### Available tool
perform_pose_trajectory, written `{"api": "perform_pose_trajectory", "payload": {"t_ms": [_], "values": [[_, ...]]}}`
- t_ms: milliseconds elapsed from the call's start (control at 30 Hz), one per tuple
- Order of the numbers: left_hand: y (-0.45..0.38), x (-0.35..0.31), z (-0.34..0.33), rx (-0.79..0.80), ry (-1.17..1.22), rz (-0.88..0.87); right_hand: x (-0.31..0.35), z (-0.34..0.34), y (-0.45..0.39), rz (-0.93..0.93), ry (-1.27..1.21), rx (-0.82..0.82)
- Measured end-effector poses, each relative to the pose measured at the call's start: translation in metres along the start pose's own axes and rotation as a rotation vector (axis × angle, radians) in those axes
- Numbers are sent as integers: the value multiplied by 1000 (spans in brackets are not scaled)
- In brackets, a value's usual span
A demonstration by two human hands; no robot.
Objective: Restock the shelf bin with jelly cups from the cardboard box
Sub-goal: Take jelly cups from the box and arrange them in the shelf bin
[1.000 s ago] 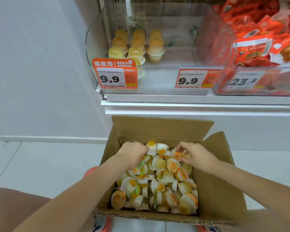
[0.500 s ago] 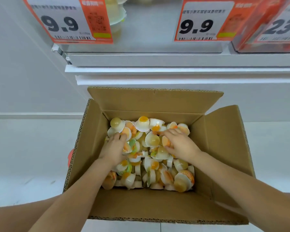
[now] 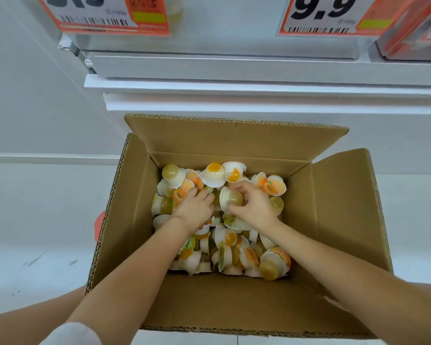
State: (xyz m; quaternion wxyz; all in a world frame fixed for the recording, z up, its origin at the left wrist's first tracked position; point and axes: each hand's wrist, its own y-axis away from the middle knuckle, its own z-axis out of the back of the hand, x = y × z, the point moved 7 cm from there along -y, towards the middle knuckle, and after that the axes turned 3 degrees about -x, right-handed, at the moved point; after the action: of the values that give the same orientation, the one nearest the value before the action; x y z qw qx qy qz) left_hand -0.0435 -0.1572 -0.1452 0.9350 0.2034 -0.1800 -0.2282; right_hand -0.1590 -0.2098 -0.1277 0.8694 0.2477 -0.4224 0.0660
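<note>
Two hands were down in the cardboard box when we looked through the head camera. Against the frame half a second before, the view had dropped and drawn closer: the price tags rode higher, the box filled more of the picture, and the hands had come nearer together. The left hand, which had lain near the left wall, now rested palm down on the heap near the middle, its fingers curled over an orange-lidded cup; we could not tell whether they gripped it. The right hand had its fingers and thumb curled round one jelly cup, a domed clear cup with pale amber jelly, tipped on its side.

The box was plain brown corrugated board, its four flaps folded out, fluted edges showing. It stood on the pale floor below the shelf. Inside lay the jelly cups, too many and too jumbled to count: small round plastic cups with white rims, yellow and orange fruit centres, some with printed orange foil lids.

Two orange price tags hung on the shelf edge, the right one reading 9.9, the left one cut off. A red-orange thing showed beside the box's left wall.
</note>
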Motion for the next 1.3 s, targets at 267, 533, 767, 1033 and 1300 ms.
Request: {"api": "perform_pose_trajectory", "payload": {"t_ms": [267,533,767,1033,1300], "values": [[-2,0,3,63,-92,-1,-11,11,42,-813,-1032,265],[16,4,-1,-45,-2,-35,0,16,53,-794,-997,273],[11,5,1,57,118,14,6,23,63,-762,-926,318],[51,38,56,-75,785,352,61,80,82,-605,-723,494],[136,56,230,83,2755,401,187,141,117,-208,-657,471]]}}
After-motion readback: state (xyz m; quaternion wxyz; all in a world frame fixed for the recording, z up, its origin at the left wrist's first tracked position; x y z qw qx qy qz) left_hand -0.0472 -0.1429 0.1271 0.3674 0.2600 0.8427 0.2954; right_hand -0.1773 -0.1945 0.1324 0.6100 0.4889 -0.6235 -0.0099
